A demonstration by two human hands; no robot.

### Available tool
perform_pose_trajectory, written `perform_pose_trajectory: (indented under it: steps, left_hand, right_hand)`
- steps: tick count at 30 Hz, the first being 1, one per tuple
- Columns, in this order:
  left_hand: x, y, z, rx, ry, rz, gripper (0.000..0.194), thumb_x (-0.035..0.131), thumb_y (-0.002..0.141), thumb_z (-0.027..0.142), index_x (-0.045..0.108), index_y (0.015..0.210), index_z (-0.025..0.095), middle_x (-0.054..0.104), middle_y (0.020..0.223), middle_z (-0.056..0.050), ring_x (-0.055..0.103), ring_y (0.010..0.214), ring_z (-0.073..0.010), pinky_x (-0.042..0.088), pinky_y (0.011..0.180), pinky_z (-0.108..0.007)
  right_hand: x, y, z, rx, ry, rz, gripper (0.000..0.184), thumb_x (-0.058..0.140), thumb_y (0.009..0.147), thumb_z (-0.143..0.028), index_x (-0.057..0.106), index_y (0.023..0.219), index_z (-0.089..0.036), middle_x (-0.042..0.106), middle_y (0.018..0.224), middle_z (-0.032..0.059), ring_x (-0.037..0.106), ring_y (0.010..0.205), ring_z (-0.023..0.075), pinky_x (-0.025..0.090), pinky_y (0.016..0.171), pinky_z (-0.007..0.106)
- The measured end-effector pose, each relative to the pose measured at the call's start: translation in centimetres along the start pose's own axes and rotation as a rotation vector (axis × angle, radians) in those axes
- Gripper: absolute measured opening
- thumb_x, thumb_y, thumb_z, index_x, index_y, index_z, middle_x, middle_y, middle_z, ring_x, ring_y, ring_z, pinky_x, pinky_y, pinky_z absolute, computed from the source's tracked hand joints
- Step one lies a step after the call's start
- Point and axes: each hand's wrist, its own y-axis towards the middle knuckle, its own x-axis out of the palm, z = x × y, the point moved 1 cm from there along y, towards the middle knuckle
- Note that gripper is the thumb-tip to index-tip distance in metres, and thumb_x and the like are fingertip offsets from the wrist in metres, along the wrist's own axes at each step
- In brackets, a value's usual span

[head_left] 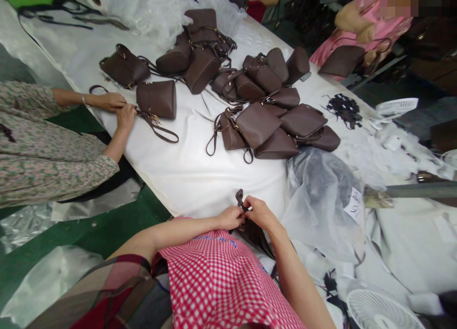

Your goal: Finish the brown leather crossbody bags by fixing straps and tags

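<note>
At the table's near edge, my left hand (231,218) and my right hand (258,212) meet, fingers pinched together. Both grip a dark brown strap (239,194), whose looped end sticks up between them. Under my hands, close to my body, is a dark brown bag (255,234), mostly covered by my right hand and forearm. Farther up the table lies a pile of brown handbags (259,124), some with wrist loops hanging out. My fingertips and the strap's lower part are too small and covered to make out clearly.
At the left, a co-worker's hands (121,109) work at a brown bag (157,99). Another person in pink holds a bag (342,61) across the table. A clear plastic bag (321,200) with a paper label lies right of me, near a white fan (380,310).
</note>
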Motion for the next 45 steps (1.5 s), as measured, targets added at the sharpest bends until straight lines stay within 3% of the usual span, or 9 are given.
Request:
perform_pose_trajectory:
  steps: [9, 16, 22, 29, 34, 40, 45]
  left_hand:
    - [1.3, 1.9, -0.8, -0.03, -0.159, 0.028, 0.022, 0.058, 0.072, 0.012, 0.063, 0.093, 0.01, 0.062, 0.073, 0.0, 0.056, 0.066, -0.0131, 0.044, 0.062, -0.022]
    - [1.7, 2.7, -1.4, -0.044, -0.238, 0.026, 0.016, 0.058, 0.07, 0.011, 0.065, 0.085, 0.01, 0.063, 0.072, -0.001, 0.057, 0.07, -0.0144, 0.047, 0.067, -0.025]
    - [2.1, 3.0, -1.4, -0.035, -0.303, -0.007, 0.018, 0.059, 0.071, 0.011, 0.064, 0.088, 0.01, 0.06, 0.069, 0.001, 0.054, 0.065, -0.0124, 0.046, 0.064, -0.023]
    - [1.9, 3.6, -0.6, -0.017, -0.349, -0.058, 0.016, 0.056, 0.072, 0.006, 0.064, 0.085, 0.011, 0.063, 0.077, 0.0, 0.056, 0.074, -0.0137, 0.048, 0.074, -0.026]
    - [1.6, 3.3, -0.8, -0.039, -0.33, -0.058, 0.01, 0.056, 0.072, 0.007, 0.063, 0.076, 0.012, 0.059, 0.069, 0.001, 0.054, 0.072, -0.0139, 0.047, 0.076, -0.027]
    - [1.1, 3.5, -1.1, -0.071, -0.372, 0.004, 0.033, 0.051, 0.075, 0.005, 0.061, 0.106, 0.011, 0.059, 0.075, 0.0, 0.053, 0.065, -0.0102, 0.047, 0.066, -0.022]
    - [1.3, 3.8, -0.2, -0.044, -0.403, -0.058, 0.038, 0.05, 0.073, 0.002, 0.065, 0.107, 0.013, 0.061, 0.072, 0.001, 0.055, 0.065, -0.0094, 0.048, 0.066, -0.02]
  right_hand:
    - [-0.3, -0.5, 1.1, 0.069, 0.055, 0.033, 0.021, 0.054, 0.066, -0.002, 0.052, 0.078, -0.02, 0.062, 0.076, -0.0012, 0.055, 0.069, 0.0121, 0.039, 0.064, 0.021]
    - [-0.6, -0.6, 1.5, 0.096, 0.064, 0.039, 0.023, 0.05, 0.066, -0.001, 0.053, 0.078, -0.02, 0.058, 0.066, -0.0028, 0.055, 0.065, 0.0125, 0.038, 0.063, 0.022]
    - [-0.7, -0.7, 1.7, 0.1, 0.06, 0.044, 0.024, 0.05, 0.065, 0.001, 0.052, 0.077, -0.02, 0.057, 0.068, -0.0019, 0.054, 0.066, 0.012, 0.037, 0.062, 0.021]
    - [-0.6, -0.6, 2.3, 0.108, 0.05, 0.048, 0.023, 0.051, 0.065, 0.001, 0.052, 0.076, -0.02, 0.057, 0.068, -0.0026, 0.053, 0.064, 0.0114, 0.037, 0.059, 0.02]
    - [-0.8, -0.8, 2.7, 0.113, 0.051, 0.047, 0.021, 0.052, 0.067, -0.002, 0.053, 0.078, -0.019, 0.06, 0.071, -0.0022, 0.054, 0.062, 0.0106, 0.038, 0.058, 0.019]
    - [-1.4, -0.8, 3.1, 0.106, 0.003, 0.066, 0.022, 0.052, 0.069, -0.002, 0.056, 0.081, -0.019, 0.064, 0.077, -0.0002, 0.058, 0.067, 0.0115, 0.04, 0.063, 0.02]
    - [-1.7, -0.5, 3.3, 0.097, -0.084, 0.097, 0.017, 0.051, 0.077, -0.005, 0.059, 0.085, -0.018, 0.066, 0.078, 0.0037, 0.059, 0.074, 0.0149, 0.038, 0.069, 0.023]
